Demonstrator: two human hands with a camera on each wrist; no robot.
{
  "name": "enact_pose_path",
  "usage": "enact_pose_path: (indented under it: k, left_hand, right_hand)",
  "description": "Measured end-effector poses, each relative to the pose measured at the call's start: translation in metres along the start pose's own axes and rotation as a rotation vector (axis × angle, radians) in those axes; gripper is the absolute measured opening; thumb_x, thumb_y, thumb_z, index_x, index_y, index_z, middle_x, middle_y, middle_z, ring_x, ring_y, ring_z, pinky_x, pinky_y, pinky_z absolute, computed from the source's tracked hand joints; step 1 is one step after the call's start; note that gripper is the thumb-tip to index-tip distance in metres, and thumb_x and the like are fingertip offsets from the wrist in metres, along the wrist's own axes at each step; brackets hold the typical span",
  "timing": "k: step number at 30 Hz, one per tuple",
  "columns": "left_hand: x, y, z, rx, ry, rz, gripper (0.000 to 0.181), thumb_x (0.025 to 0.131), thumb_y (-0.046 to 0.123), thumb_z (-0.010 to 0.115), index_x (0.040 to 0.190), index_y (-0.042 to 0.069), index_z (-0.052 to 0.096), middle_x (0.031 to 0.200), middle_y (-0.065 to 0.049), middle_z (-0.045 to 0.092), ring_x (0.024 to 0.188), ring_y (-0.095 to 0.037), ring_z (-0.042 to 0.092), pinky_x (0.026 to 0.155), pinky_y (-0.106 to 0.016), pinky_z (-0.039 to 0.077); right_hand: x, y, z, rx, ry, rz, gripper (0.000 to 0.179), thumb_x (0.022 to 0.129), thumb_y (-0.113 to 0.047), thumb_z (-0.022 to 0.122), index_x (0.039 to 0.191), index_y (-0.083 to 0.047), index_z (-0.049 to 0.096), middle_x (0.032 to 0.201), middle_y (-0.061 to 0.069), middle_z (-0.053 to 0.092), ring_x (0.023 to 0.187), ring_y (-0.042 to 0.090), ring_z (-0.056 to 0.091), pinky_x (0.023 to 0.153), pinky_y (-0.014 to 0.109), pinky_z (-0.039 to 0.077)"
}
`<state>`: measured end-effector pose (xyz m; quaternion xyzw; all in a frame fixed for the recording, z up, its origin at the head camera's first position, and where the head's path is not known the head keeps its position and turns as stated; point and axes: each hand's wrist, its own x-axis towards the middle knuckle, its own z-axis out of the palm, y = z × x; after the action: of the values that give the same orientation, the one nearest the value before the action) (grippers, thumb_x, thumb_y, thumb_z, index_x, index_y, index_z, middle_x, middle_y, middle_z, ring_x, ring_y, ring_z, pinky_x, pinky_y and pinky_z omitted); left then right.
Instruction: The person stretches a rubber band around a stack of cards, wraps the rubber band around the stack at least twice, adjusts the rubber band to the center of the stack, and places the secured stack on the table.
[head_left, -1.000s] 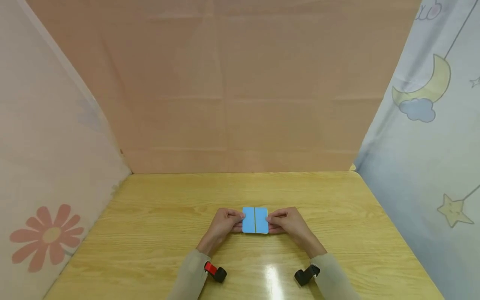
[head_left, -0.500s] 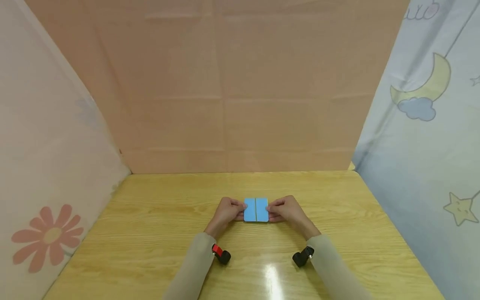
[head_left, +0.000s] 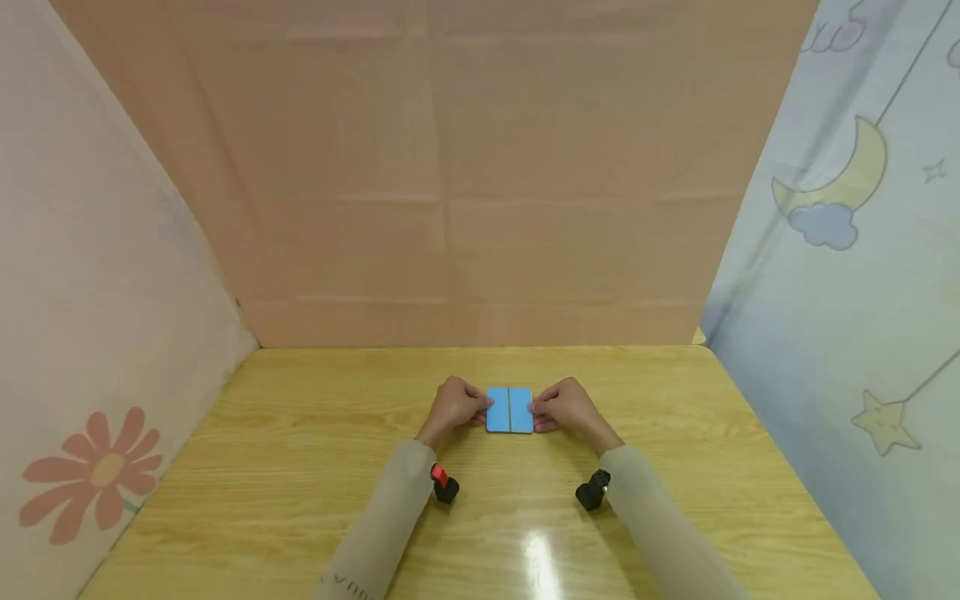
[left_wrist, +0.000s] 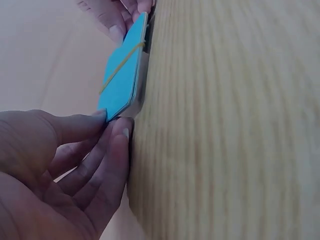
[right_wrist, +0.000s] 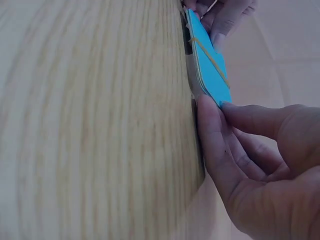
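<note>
A small stack of light blue cards [head_left: 498, 410] with rounded corners lies flat just over the table, a yellow rubber band [head_left: 509, 410] round its middle. At its left edge my left hand [head_left: 453, 403] pinches it, thumb on top and fingers beneath. My right hand [head_left: 567, 405] pinches the opposite edge in the same way. From the left wrist, the layered edge of the cards [left_wrist: 120, 80] shows close above the wood, thumb at the near corner. The right wrist view has the band [right_wrist: 212, 62] slanting across the blue face. What is under the stack is hidden.
The wooden table [head_left: 300, 467] spreads out around both hands. Behind it hangs a brown cloth [head_left: 450, 208]. Patterned cloths stand at both sides, with a red flower [head_left: 105, 471] on the left and a yellow moon [head_left: 840, 175] on the right.
Both hands have moved away from me across the table, carrying the banded cards towards the back cloth. The grip at the two edges stays the same.
</note>
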<state>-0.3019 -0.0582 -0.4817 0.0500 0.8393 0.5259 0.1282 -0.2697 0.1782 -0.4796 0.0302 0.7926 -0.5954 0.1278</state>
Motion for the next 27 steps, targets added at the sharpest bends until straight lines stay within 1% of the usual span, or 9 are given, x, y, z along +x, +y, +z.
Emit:
enact_pose_path:
  k: [2, 5, 9, 15, 18, 21, 24, 27]
  left_hand:
    - [0.002, 0.002, 0.001, 0.041, 0.023, -0.006, 0.015, 0.094, 0.011, 0.079, 0.085, 0.0, 0.083, 0.074, -0.01, 0.077, 0.056, -0.013, 0.07, 0.057, -0.025, 0.061]
    - [0.004, 0.004, 0.001, 0.095, 0.057, 0.003, 0.017, 0.093, 0.011, 0.08, 0.081, 0.0, 0.082, 0.07, -0.009, 0.075, 0.055, -0.013, 0.069, 0.055, -0.025, 0.06]
    - [0.007, 0.007, 0.001, 0.117, 0.075, -0.005, 0.018, 0.092, 0.011, 0.081, 0.078, 0.0, 0.081, 0.066, -0.008, 0.074, 0.054, -0.014, 0.069, 0.054, -0.026, 0.06]
    - [0.011, 0.009, 0.002, 0.135, 0.087, -0.035, 0.019, 0.091, 0.012, 0.083, 0.076, 0.001, 0.081, 0.064, -0.006, 0.072, 0.051, -0.01, 0.066, 0.052, -0.022, 0.058]
    - [0.011, 0.008, 0.002, 0.148, 0.104, -0.019, 0.02, 0.091, 0.013, 0.083, 0.075, 0.001, 0.081, 0.064, -0.006, 0.072, 0.051, -0.011, 0.066, 0.052, -0.022, 0.057]
    - [0.009, 0.008, 0.003, 0.179, 0.121, 0.002, 0.021, 0.091, 0.014, 0.083, 0.074, 0.002, 0.081, 0.064, -0.008, 0.073, 0.052, -0.013, 0.065, 0.051, -0.023, 0.053]
    - [0.01, 0.005, 0.004, 0.219, 0.133, 0.018, 0.022, 0.091, 0.015, 0.083, 0.072, 0.005, 0.081, 0.062, -0.006, 0.073, 0.052, -0.015, 0.064, 0.052, -0.023, 0.048]
    - [0.013, 0.002, 0.005, 0.234, 0.141, 0.02, 0.021, 0.09, 0.016, 0.084, 0.071, 0.006, 0.081, 0.06, -0.003, 0.072, 0.051, -0.013, 0.063, 0.051, -0.024, 0.048]
  right_hand:
    - [0.001, 0.0, 0.0, -0.002, 0.0, 0.0, 0.017, 0.1, 0.0, 0.067, 0.108, 0.013, 0.075, 0.081, 0.017, 0.076, 0.066, 0.018, 0.075, 0.069, 0.035, 0.067]
    - [0.004, -0.001, 0.002, -0.007, 0.012, 0.004, 0.016, 0.099, 0.0, 0.068, 0.106, 0.013, 0.076, 0.081, 0.017, 0.075, 0.066, 0.018, 0.075, 0.068, 0.035, 0.066]
    - [0.009, -0.004, 0.003, -0.04, 0.034, 0.007, 0.015, 0.098, 0.0, 0.069, 0.103, 0.012, 0.077, 0.08, 0.017, 0.076, 0.066, 0.017, 0.075, 0.068, 0.034, 0.066]
    - [0.012, -0.008, 0.004, -0.095, 0.046, 0.013, 0.015, 0.098, 0.0, 0.07, 0.101, 0.012, 0.078, 0.082, 0.019, 0.078, 0.066, 0.018, 0.076, 0.067, 0.034, 0.066]
    - [0.013, -0.01, 0.005, -0.122, 0.057, 0.008, 0.014, 0.098, 0.0, 0.07, 0.098, 0.011, 0.078, 0.081, 0.019, 0.078, 0.065, 0.019, 0.076, 0.066, 0.034, 0.066]
    - [0.014, -0.011, 0.008, -0.145, 0.083, 0.014, 0.012, 0.096, 0.001, 0.072, 0.095, 0.011, 0.079, 0.081, 0.018, 0.078, 0.063, 0.019, 0.076, 0.064, 0.034, 0.066]
    - [0.015, -0.012, 0.01, -0.164, 0.104, 0.024, 0.01, 0.094, 0.002, 0.073, 0.092, 0.01, 0.079, 0.08, 0.018, 0.079, 0.062, 0.019, 0.076, 0.062, 0.033, 0.065]
    - [0.015, -0.012, 0.01, -0.176, 0.114, 0.017, 0.01, 0.093, 0.003, 0.073, 0.09, 0.01, 0.079, 0.08, 0.019, 0.079, 0.061, 0.019, 0.075, 0.061, 0.032, 0.065]
